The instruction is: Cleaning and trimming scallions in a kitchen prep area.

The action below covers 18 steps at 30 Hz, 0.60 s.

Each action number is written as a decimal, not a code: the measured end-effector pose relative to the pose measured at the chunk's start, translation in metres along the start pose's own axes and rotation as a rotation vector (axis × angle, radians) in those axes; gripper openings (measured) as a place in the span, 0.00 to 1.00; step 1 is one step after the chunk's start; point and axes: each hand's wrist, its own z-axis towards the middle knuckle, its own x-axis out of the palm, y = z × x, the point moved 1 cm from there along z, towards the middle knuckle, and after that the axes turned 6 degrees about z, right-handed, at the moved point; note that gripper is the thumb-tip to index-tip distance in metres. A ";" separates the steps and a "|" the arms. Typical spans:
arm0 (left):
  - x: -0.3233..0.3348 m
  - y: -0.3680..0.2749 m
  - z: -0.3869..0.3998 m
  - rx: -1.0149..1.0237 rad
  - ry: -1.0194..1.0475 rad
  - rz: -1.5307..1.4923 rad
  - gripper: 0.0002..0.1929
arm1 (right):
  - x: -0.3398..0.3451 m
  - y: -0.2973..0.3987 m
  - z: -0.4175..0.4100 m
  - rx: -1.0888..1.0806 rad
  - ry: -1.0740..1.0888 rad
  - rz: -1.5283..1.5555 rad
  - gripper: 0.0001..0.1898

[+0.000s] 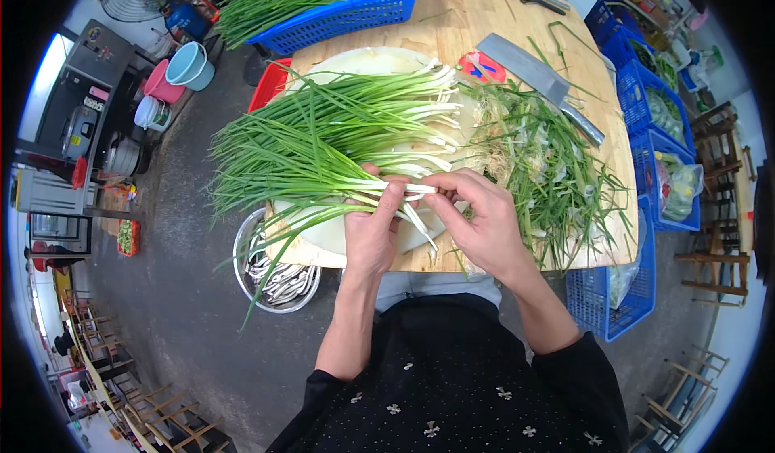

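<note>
My left hand (376,229) is closed around the white stems of several green onions, whose leaves fan out to the left. At the white ends of that bunch, my right hand (478,211) pinches with thumb and fingertips; what exactly lies between them is partly hidden. Behind the hands, a large pile of green onions (363,108) lies across a round, pale cutting board (369,58), white ends to the right. Right of it is a heap of trimmed roots and leaf scraps (545,168). A cleaver (524,65) rests beyond the heap, its handle over the scraps.
A blue basket (345,26) of green onions stands at the wooden table's (466,5) far left. Scissors (542,2) lie at the far right. Below the left edge is a metal bowl (278,271) of striped pieces. Blue crates (611,301) line the right side.
</note>
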 end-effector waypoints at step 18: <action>-0.005 0.001 0.000 -0.051 -0.031 -0.087 0.25 | 0.013 0.007 -0.001 0.000 -0.039 0.074 0.08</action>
